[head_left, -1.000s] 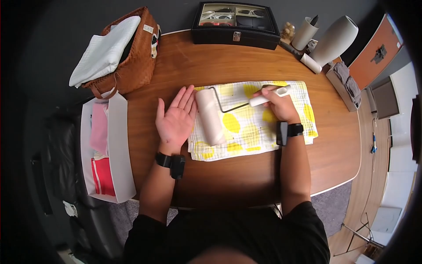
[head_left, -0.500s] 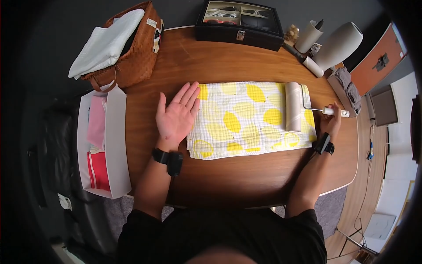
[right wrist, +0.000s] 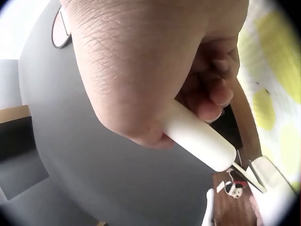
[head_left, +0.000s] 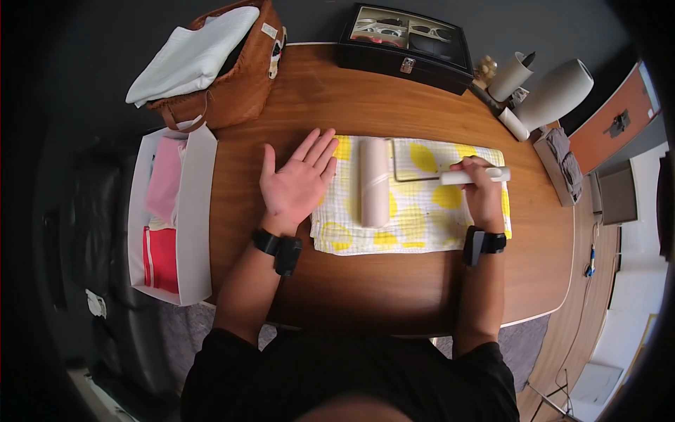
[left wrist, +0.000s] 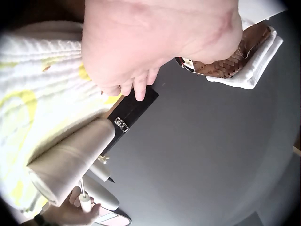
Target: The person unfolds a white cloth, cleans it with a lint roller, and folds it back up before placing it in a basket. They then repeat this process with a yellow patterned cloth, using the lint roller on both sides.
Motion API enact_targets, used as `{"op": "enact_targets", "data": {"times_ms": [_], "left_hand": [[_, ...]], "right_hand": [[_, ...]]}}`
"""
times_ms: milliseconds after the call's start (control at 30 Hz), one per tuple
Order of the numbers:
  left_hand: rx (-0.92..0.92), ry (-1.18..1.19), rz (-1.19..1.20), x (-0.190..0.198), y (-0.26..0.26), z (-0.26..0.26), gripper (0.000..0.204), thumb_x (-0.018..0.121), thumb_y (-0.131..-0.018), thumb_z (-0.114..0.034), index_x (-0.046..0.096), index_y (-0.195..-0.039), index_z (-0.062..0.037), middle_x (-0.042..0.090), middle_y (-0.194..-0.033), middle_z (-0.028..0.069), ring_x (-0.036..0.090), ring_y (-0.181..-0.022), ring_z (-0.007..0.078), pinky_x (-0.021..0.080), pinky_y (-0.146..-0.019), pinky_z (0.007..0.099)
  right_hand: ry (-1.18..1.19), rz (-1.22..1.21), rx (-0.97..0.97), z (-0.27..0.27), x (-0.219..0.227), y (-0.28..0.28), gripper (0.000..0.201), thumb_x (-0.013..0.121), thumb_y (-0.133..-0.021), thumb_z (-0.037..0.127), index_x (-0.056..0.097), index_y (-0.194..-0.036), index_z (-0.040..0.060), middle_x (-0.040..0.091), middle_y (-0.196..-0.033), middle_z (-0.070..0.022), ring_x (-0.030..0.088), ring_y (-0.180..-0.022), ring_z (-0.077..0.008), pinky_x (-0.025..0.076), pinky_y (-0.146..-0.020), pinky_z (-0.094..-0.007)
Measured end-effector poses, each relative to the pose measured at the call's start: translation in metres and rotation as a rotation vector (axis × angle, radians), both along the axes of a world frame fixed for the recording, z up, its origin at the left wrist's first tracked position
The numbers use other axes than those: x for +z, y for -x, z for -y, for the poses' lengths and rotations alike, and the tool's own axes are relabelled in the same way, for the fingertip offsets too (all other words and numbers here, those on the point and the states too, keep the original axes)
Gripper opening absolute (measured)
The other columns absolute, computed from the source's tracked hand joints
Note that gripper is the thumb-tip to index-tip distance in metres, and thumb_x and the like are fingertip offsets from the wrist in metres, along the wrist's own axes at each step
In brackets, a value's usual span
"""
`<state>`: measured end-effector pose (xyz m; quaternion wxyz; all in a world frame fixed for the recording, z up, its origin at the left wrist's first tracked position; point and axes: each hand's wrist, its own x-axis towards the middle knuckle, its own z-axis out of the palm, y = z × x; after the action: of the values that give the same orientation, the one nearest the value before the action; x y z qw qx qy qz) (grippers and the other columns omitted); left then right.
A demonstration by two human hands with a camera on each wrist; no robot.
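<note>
A folded white cloth (head_left: 415,235) with yellow lemon-like spots lies in the middle of the wooden table. On its left half is the pale sticky cylinder of a lint roller (head_left: 375,186), joined by a bent metal rod to a white handle (right wrist: 200,139). My right hand (head_left: 484,193) grips that handle over the cloth's right part, fingers curled round it. My left hand (head_left: 299,184) is palm up with straight fingers, its fingertips by the cloth's left edge. In the left wrist view the roller's cylinder (left wrist: 70,157) shows close up over the cloth.
At the left are a white box (head_left: 193,225) of folded clothes and a brown woven basket (head_left: 242,98) with a white cloth on top. A black glasses case (head_left: 383,62) stands at the back. A grey vase (head_left: 559,91) and a small box (head_left: 552,172) of grey cloth are right.
The right hand swept the lint roller right to the cloth's right edge, then back left over the cloth. The left hand stays almost where it was.
</note>
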<state>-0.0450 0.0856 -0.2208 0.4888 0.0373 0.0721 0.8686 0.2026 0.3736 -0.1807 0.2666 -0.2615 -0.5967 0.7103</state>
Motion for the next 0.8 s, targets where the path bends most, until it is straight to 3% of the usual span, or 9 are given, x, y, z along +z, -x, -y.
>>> {"op": "enact_targets", "data": {"times_ms": [100, 200, 267, 367, 467, 500, 667, 767, 800], "left_hand": [[0.0, -0.001, 0.011, -0.001, 0.001, 0.001, 0.1, 0.038, -0.108, -0.073, 0.021, -0.172, 0.0022, 0.019, -0.182, 0.0203, 0.015, -0.169, 0.0329, 0.016, -0.135, 0.0465], [-0.001, -0.008, 0.013, 0.0, 0.0, 0.001, 0.101, 0.037, -0.108, -0.074, 0.021, -0.172, 0.003, 0.019, -0.182, 0.0211, 0.015, -0.169, 0.0326, 0.017, -0.135, 0.0458], [-0.001, -0.008, 0.008, 0.0, 0.0, 0.001, 0.101, 0.037, -0.108, -0.074, 0.02, -0.172, 0.0032, 0.018, -0.182, 0.0212, 0.015, -0.169, 0.0323, 0.017, -0.135, 0.0454], [0.005, 0.0, -0.005, -0.002, 0.001, 0.001, 0.102, 0.036, -0.108, -0.075, 0.02, -0.172, 0.0033, 0.018, -0.181, 0.0211, 0.014, -0.169, 0.032, 0.017, -0.135, 0.0448], [0.0, 0.031, -0.041, -0.003, 0.0, 0.0, 0.102, 0.034, -0.109, -0.075, 0.02, -0.172, 0.0036, 0.02, -0.181, 0.0209, 0.014, -0.169, 0.0317, 0.016, -0.136, 0.0439], [0.002, 0.035, -0.03, -0.003, 0.0, 0.0, 0.099, 0.033, -0.11, -0.073, 0.02, -0.172, 0.0036, 0.02, -0.181, 0.0206, 0.015, -0.169, 0.0315, 0.016, -0.136, 0.0438], [0.017, 0.155, -0.103, -0.005, 0.001, -0.004, 0.077, 0.034, -0.117, -0.052, 0.024, -0.171, 0.0026, 0.026, -0.18, 0.0187, 0.02, -0.168, 0.0305, 0.017, -0.136, 0.043], [0.022, 0.321, -0.281, -0.003, -0.001, -0.008, 0.063, 0.037, -0.119, -0.033, 0.027, -0.17, 0.0014, 0.029, -0.179, 0.0176, 0.022, -0.167, 0.0298, 0.019, -0.136, 0.0421], [0.021, 0.292, -0.272, -0.006, -0.001, -0.007, 0.058, 0.041, -0.117, -0.023, 0.031, -0.169, 0.0008, 0.031, -0.178, 0.017, 0.025, -0.166, 0.0292, 0.023, -0.136, 0.0413]], "right_hand": [[0.108, 0.049, 0.047, 0.005, -0.011, 0.007, 0.014, 0.072, -0.103, 0.019, 0.075, -0.102, 0.0054, 0.081, -0.099, -0.0107, 0.072, -0.09, -0.0163, 0.049, -0.073, -0.0295], [0.123, -0.054, -0.003, -0.022, -0.021, -0.011, 0.011, 0.073, -0.102, 0.015, 0.073, -0.1, 0.0044, 0.079, -0.098, -0.0116, 0.073, -0.089, -0.0199, 0.053, -0.075, -0.0326], [0.16, -0.158, -0.182, -0.058, -0.04, -0.037, 0.006, 0.073, -0.1, 0.008, 0.071, -0.103, 0.0032, 0.073, -0.099, -0.0108, 0.072, -0.088, -0.0235, 0.06, -0.084, -0.0413], [0.082, -0.214, -0.337, -0.13, -0.074, -0.099, 0.02, 0.072, -0.102, 0.023, 0.069, -0.107, 0.0043, 0.069, -0.1, -0.0072, 0.068, -0.097, -0.0212, 0.056, -0.09, -0.0363], [0.123, -0.386, -0.384, -0.181, -0.102, -0.157, 0.018, 0.07, -0.102, 0.021, 0.065, -0.098, 0.0046, 0.065, -0.093, -0.0066, 0.062, -0.088, -0.0191, 0.052, -0.082, -0.0356], [0.115, -0.534, -0.142, -0.189, -0.099, -0.166, 0.017, 0.069, -0.103, 0.02, 0.064, -0.097, 0.0042, 0.064, -0.092, -0.0066, 0.061, -0.09, -0.019, 0.052, -0.084, -0.0355], [0.15, -0.401, -0.417, -0.183, -0.097, -0.171, 0.018, 0.07, -0.103, 0.02, 0.064, -0.1, 0.0025, 0.064, -0.093, -0.0066, 0.063, -0.091, -0.0196, 0.053, -0.086, -0.0366], [0.044, -0.135, -0.546, -0.151, -0.081, -0.141, 0.024, 0.071, -0.104, 0.026, 0.066, -0.102, 0.0027, 0.066, -0.094, -0.0055, 0.062, -0.086, -0.0172, 0.051, -0.083, -0.0343], [0.004, -0.092, -0.42, -0.152, -0.082, -0.143, 0.024, 0.07, -0.104, 0.026, 0.066, -0.098, 0.004, 0.064, -0.092, -0.0041, 0.059, -0.083, -0.0158, 0.048, -0.079, -0.0327]]}}
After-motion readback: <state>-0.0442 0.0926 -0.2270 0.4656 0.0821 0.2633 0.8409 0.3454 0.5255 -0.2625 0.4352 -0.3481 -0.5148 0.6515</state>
